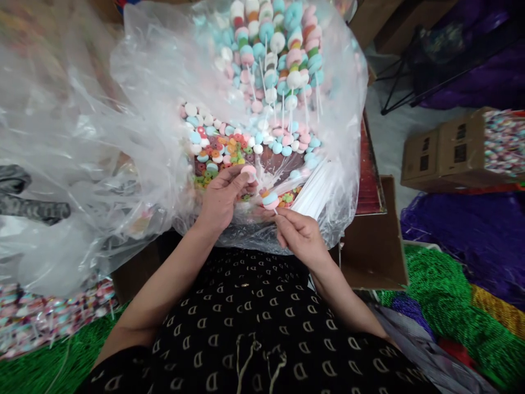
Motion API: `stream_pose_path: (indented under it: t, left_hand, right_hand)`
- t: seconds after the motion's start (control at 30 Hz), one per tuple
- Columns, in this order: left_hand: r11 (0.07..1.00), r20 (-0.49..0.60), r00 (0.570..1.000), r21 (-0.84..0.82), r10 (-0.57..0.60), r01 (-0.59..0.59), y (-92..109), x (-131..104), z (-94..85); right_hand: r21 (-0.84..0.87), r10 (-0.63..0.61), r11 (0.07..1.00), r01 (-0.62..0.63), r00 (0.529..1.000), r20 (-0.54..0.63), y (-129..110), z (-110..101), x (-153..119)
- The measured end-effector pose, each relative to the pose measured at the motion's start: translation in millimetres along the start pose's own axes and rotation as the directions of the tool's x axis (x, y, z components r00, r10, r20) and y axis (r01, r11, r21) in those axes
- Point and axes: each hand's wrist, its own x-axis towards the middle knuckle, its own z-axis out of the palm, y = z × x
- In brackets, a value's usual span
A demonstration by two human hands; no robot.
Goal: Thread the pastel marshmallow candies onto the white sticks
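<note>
My left hand (pixel 225 191) pinches a pink and white marshmallow (pixel 248 173) between thumb and fingers. Just to the right, my right hand (pixel 301 232) grips the white stick of a skewer (pixel 270 201), which carries a blue and pink marshmallow with an orange piece at its tip. The marshmallow and the skewer are apart. Beyond my left hand lie loose gummy rings (pixel 225 146) and pastel marshmallows (pixel 287 139). A bundle of white sticks (pixel 315 189) rests right of my right hand. Several filled marshmallow skewers (pixel 270 60) lie at the far side.
Clear plastic sheeting (pixel 139 109) surrounds the candy and spreads to the left. An open cardboard box (pixel 371 246) stands at my right, with green tinsel (pixel 438 290) beside it. Farther right is a box of wrapped candy (pixel 443 148). Wrapped skewers (pixel 53 314) lie at lower left.
</note>
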Motion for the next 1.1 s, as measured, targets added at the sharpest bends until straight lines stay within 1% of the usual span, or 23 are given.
stream_pose_path:
  t: [0.07, 0.17, 0.27, 0.33, 0.4, 0.53, 0.67, 0.77, 0.93, 1.0, 1.1]
  left_hand:
    - [1.0, 0.016, 1.0, -0.014, -0.004, 0.004, -1, 1, -1.4]
    - [1.0, 0.038, 0.999, 0.008, 0.001, -0.001, -3, 2, -3.6]
    - [0.998, 0.044, 0.999, 0.049, 0.023, -0.025, -5, 2, -5.1]
    - [0.993, 0.034, 0.998, 0.096, 0.06, -0.063, -6, 1, -5.3]
    - [0.976, 0.03, 0.991, 0.174, 0.131, -0.134, -7, 0, -5.1]
    - [0.881, 0.061, 0.957, 0.378, 0.285, -0.286, -8, -3, -5.9]
    - [0.774, 0.088, 0.931, 0.532, 0.354, -0.345, -10, -5, -8.6]
    - [0.734, 0.108, 0.922, 0.574, 0.371, -0.362, -12, -6, -10.2]
    - [0.676, 0.166, 0.906, 0.617, 0.389, -0.404, -11, -5, -12.3]
    - [0.699, 0.167, 0.916, 0.601, 0.365, -0.388, -9, -5, -12.4]
    - [0.759, 0.138, 0.942, 0.563, 0.305, -0.328, -7, -6, -10.9]
  right_hand:
    - [-0.014, -0.018, 1.0, 0.018, 1.0, -0.009, 3, 1, 0]
    - [-0.042, -0.05, 0.998, 0.048, 0.998, -0.041, 8, 3, 2]
    - [-0.068, -0.044, 0.997, 0.04, 0.997, -0.065, 12, 3, 3]
    - [-0.063, -0.025, 0.998, 0.019, 0.996, -0.082, 12, 3, 3]
    - [-0.046, 0.001, 0.999, -0.005, 0.995, -0.095, 11, 4, 2]
    - [0.026, 0.083, 0.996, -0.081, 0.994, -0.074, 6, 6, 3]
    - [0.123, 0.174, 0.978, -0.168, 0.984, -0.041, -1, 9, 2]
    - [0.188, 0.204, 0.962, -0.197, 0.979, -0.02, -4, 12, 2]
    - [0.279, 0.214, 0.934, -0.223, 0.975, 0.062, -7, 21, 2]
    - [0.305, 0.211, 0.926, -0.221, 0.975, 0.065, -6, 25, 2]
    - [0.333, 0.215, 0.917, -0.22, 0.975, 0.051, -2, 29, 3]
